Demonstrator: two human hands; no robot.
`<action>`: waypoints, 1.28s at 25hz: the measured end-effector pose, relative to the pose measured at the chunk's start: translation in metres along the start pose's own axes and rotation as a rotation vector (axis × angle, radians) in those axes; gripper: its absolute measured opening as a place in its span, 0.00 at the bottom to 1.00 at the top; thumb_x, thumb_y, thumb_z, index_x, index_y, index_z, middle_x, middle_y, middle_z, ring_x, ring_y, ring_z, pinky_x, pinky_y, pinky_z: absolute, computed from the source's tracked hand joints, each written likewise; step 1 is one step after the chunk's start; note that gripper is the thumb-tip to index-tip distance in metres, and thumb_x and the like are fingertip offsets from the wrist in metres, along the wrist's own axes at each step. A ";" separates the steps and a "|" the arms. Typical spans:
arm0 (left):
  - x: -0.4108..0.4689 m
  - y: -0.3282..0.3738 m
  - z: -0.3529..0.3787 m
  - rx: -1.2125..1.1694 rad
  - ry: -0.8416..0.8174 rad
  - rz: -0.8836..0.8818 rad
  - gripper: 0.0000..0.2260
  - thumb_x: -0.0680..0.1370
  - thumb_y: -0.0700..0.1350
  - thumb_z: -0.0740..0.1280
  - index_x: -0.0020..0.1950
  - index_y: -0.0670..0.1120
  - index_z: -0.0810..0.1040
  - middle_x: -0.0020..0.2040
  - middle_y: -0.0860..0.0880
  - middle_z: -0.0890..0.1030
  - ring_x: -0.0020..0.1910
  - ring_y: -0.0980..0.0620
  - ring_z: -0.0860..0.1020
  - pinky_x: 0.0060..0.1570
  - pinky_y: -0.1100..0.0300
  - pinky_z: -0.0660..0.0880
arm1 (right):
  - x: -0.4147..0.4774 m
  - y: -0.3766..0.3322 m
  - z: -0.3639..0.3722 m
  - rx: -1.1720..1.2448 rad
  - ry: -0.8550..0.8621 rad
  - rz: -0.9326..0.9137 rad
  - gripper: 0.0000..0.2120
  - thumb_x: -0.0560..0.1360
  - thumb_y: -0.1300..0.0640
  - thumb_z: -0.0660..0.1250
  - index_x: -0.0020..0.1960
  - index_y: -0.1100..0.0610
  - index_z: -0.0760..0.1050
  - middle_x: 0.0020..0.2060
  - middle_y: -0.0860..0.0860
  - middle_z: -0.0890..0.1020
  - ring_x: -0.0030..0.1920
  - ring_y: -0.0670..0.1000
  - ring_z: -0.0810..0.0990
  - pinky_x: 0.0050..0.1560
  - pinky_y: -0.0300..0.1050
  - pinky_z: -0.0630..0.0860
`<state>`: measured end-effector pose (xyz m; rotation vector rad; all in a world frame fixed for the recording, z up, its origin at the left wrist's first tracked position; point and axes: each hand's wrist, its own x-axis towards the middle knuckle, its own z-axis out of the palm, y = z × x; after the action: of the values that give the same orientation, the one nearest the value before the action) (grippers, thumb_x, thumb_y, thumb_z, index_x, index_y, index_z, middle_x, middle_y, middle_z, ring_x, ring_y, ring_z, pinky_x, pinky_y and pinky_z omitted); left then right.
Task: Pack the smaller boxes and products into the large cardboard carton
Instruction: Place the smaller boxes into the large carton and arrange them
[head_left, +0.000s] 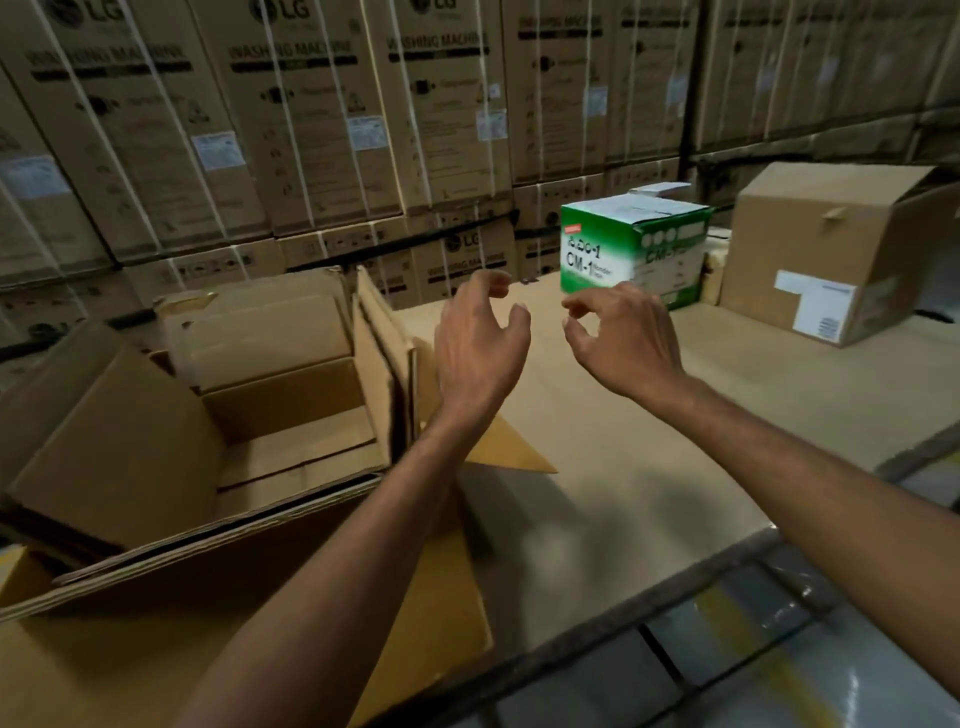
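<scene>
Hovering before green box (635, 244): left hand (480, 345), right hand (626, 345).

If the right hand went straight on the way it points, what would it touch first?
Probably the green-and-white box, standing just beyond the right hand; nothing shows between them, though depth is unclear.

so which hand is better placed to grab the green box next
Right, probably. The right hand sits directly in front of the green box, empty, fingers loosely curled. The left hand, also empty, is off to the box's side, nearer the open carton.
</scene>
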<state>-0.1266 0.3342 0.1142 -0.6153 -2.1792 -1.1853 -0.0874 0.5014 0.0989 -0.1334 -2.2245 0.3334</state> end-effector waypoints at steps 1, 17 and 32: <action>-0.004 0.014 0.019 -0.017 0.002 -0.003 0.14 0.79 0.50 0.67 0.65 0.53 0.76 0.60 0.57 0.80 0.60 0.56 0.77 0.57 0.53 0.77 | -0.002 0.021 -0.010 0.001 -0.013 0.017 0.11 0.76 0.53 0.71 0.57 0.51 0.85 0.48 0.47 0.87 0.52 0.56 0.80 0.55 0.52 0.74; 0.006 0.081 0.244 -0.209 -0.198 -0.155 0.14 0.76 0.50 0.68 0.62 0.53 0.76 0.58 0.56 0.81 0.58 0.54 0.77 0.55 0.49 0.78 | 0.008 0.248 -0.038 -0.024 -0.220 0.258 0.13 0.77 0.54 0.69 0.60 0.46 0.83 0.49 0.40 0.85 0.57 0.49 0.78 0.54 0.46 0.76; 0.099 0.127 0.454 -0.252 -0.155 -0.231 0.13 0.76 0.48 0.69 0.60 0.52 0.77 0.58 0.55 0.82 0.57 0.54 0.78 0.55 0.49 0.79 | 0.114 0.449 0.004 0.031 -0.305 0.256 0.16 0.77 0.54 0.71 0.64 0.47 0.81 0.51 0.41 0.85 0.57 0.47 0.80 0.56 0.45 0.76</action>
<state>-0.2391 0.7985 0.0567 -0.5865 -2.2963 -1.5993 -0.1709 0.9548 0.0545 -0.3741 -2.5067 0.5588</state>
